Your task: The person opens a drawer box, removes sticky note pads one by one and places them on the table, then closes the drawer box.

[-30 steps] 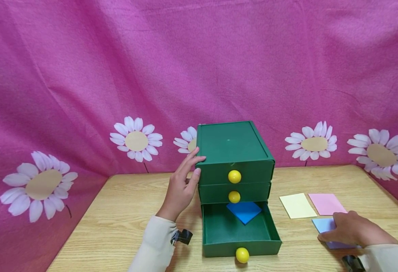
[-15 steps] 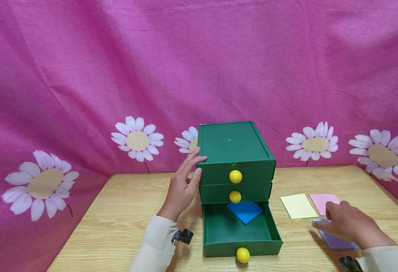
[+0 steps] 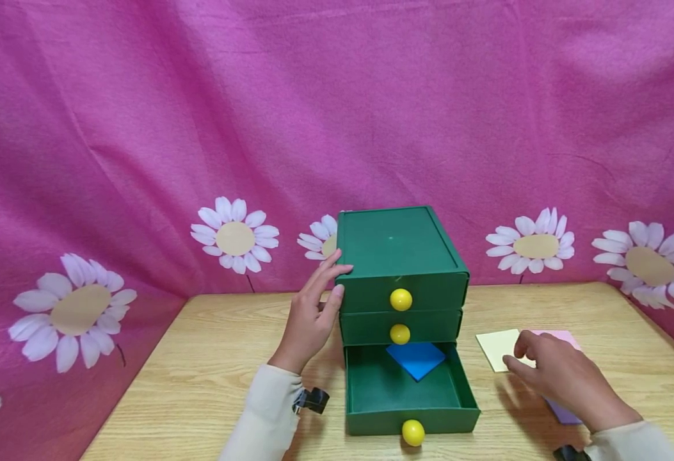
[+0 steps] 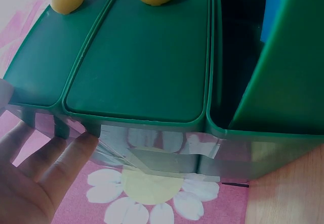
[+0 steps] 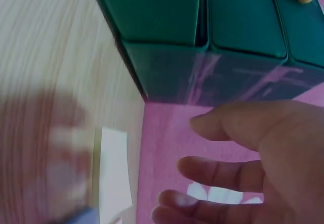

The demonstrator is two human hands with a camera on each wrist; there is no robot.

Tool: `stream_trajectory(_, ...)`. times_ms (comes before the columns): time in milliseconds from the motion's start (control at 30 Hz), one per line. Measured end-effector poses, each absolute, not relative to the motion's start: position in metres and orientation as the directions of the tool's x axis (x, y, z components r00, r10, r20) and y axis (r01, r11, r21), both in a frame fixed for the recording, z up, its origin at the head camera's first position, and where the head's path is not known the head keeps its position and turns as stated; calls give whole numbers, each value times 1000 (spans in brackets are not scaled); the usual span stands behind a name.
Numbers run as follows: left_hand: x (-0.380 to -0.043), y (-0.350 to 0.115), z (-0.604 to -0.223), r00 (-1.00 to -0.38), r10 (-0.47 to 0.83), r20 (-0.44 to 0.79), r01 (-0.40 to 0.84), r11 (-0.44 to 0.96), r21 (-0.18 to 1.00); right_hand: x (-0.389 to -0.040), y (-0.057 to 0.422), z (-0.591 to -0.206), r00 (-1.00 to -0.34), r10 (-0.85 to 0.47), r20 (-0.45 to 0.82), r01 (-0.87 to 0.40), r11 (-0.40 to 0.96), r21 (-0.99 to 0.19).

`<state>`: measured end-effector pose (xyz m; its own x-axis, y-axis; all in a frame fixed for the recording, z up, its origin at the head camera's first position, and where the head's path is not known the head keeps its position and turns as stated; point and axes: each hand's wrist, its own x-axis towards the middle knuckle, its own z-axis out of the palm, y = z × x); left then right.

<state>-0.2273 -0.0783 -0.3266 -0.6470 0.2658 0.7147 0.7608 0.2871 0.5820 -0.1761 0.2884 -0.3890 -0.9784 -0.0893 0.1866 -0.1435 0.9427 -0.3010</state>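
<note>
My left hand [image 3: 308, 320] rests against the left side of a green drawer unit [image 3: 397, 243], with two fingertips over its top edge. In the left wrist view its fingers [image 4: 68, 163] touch the side, fairly straight. The bottom drawer [image 3: 411, 419] is pulled out and contains a dark blue square note pad [image 3: 417, 362]. My right hand [image 3: 567, 378] hovers above the paper pads, thumb and fingers apart and nothing between them. Beneath it are a pale yellow pad [image 3: 495, 349], a pink pad [image 3: 567, 336] and a lavender-blue pad [image 3: 564, 413], each partly hidden.
The upper two drawers are closed, with yellow knobs [image 3: 401, 299] on their fronts. Everything stands on a light wooden table [image 3: 210, 358]. A pink cloth with daisies [image 3: 342, 115] hangs behind it and along the sides.
My right hand has lifted off the lavender-blue pad and moved left and slightly away, over the yellow and pink pads. The left hand keeps its place on the drawer unit.
</note>
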Motion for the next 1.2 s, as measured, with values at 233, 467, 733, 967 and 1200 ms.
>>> stream_trajectory(233, -228, -78, -327, -645, 264, 717, 762, 291, 578, -175, 273, -388, -968, -109, 226, -181, 927, -329)
stream_trajectory(467, -229, -78, -329, -643, 266, 718, 764, 288, 578, -173, 261, -386, -965, -113, 237, -196, 910, -365)
stream_trajectory(733, -246, -81, -346, -636, 275, 721, 770, 287, 570, -170, 245, -391, -926, -156, 344, -291, 875, -387)
stream_trajectory(967, -258, -83, -358, -635, 281, 720, 771, 285, 569, -168, 236, -389, -932, -158, 326, -287, 871, -399)
stream_trajectory(1200, -252, -81, -351, -642, 263, 720, 764, 292, 575, -167, 233, -389, -890, -193, 414, -362, 850, -382)
